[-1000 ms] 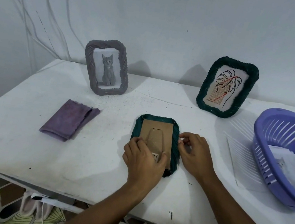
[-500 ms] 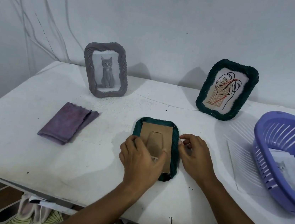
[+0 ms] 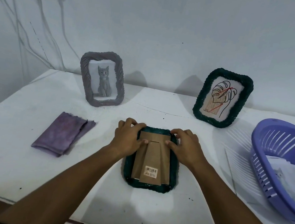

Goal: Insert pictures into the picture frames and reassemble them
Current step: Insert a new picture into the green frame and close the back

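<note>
A dark green woven frame (image 3: 149,187) lies face down in the middle of the white table (image 3: 15,166). Its brown cardboard backing (image 3: 165,158), with a folded stand and a barcode sticker, sits in it. My left hand (image 3: 127,140) holds the frame's top left corner, thumb pressed on the backing. My right hand (image 3: 185,147) holds the top right corner the same way, fingers curled over the rim. The frame's top edge is partly hidden under my fingers.
A grey frame (image 3: 84,78) with a kitten picture stands at the back left. A green frame (image 3: 202,94) with a leaf drawing stands at the back right. A folded purple cloth (image 3: 62,135) lies left. A purple basket (image 3: 263,143) holding paper pictures (image 3: 282,173) sits right.
Both hands have moved up from the frame's lower half and right side to its top corners. The barcode end of the backing is now uncovered. The view has come closer.
</note>
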A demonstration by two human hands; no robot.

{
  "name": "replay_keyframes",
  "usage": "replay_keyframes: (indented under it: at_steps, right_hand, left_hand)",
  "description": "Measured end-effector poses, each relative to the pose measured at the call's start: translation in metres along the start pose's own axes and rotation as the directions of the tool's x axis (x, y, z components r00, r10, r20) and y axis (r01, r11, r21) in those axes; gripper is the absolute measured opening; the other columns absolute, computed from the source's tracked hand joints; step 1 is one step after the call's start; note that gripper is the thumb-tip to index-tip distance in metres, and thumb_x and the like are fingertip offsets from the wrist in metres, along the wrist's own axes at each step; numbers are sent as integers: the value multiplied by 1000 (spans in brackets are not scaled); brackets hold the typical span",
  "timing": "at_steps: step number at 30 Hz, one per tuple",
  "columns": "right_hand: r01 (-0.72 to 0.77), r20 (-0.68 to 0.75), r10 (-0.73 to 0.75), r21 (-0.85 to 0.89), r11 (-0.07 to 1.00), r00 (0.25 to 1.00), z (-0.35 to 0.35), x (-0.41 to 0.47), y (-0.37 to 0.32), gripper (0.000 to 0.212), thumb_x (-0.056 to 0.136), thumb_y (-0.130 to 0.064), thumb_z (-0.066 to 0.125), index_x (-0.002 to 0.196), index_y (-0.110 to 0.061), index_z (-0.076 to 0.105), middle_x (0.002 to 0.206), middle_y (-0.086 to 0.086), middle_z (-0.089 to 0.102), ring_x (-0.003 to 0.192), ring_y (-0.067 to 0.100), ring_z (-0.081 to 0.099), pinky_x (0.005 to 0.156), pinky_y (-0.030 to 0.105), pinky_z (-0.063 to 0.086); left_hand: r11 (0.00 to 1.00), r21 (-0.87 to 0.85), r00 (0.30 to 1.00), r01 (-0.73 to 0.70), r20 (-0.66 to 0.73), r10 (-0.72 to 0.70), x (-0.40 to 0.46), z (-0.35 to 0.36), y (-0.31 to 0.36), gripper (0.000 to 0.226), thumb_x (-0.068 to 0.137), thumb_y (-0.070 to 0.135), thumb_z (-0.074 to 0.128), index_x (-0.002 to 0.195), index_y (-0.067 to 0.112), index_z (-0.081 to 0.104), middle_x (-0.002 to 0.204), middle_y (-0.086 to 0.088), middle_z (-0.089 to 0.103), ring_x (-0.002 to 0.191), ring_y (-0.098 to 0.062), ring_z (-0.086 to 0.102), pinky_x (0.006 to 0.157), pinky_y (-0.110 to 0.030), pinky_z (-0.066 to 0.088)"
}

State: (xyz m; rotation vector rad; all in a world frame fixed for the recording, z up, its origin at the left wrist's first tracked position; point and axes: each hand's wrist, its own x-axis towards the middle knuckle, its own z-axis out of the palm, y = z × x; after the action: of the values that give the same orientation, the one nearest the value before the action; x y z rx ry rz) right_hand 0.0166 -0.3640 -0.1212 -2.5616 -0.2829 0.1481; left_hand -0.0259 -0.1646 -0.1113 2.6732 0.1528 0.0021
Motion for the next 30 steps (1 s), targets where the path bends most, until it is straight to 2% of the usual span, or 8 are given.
replay_keyframes:
  at_steps: [4,8,13,19,24,30]
  right_hand:
    - [-3,1,3,-32,999,1000,0,1,-4,44,89,-42,58,131,-29,50,131,2,50,121,23,40,99,39,39]
    - [-7,23,8,-46,999,1000,-1,0,-8,44,91,-37,57,133,-27,48,133,4,48,122,24,39,100,38,37]
    - [-34,60,35,-22,999,998,-3,5,-14,35,90,-29,61,124,-27,53,129,4,48,121,24,41,99,38,39]
    - [-22,25,22,-4,1000,999,1,2,-12,26,90,-28,61,115,-30,56,124,1,51,117,22,43,98,40,40]
    - [-21,31,21,-10,1000,999,0,1,-12,25,91,-29,60,115,-30,55,124,0,51,117,22,42,98,41,40]
    - [-28,47,28,-9,1000,999,0,3,-12,23,90,-29,60,113,-30,54,125,1,51,118,23,42,98,44,40]
  left_hand:
    - [999,43,998,1,67,-3,13,-4,-5,60,81,50,66,134,29,48,132,-4,39,124,-27,28,103,-38,34]
    - [1000,10,997,-2,83,1,16,-7,-6,59,74,51,72,126,29,54,129,-4,40,123,-27,29,99,-37,33]
    - [997,-79,997,-13,79,20,18,-7,-9,55,72,47,76,120,28,58,124,-2,44,120,-25,31,98,-35,32]
    - [983,-177,995,-56,69,69,17,-7,-14,52,73,38,78,118,24,59,122,0,52,118,-24,36,98,-35,35]
    - [981,-185,997,-59,35,67,15,-6,-20,57,68,45,80,117,25,59,123,-2,53,118,-23,37,96,-35,36]
    - [988,-150,994,-46,95,61,22,-10,-17,59,65,48,80,115,25,59,122,-2,50,118,-23,35,96,-36,36]
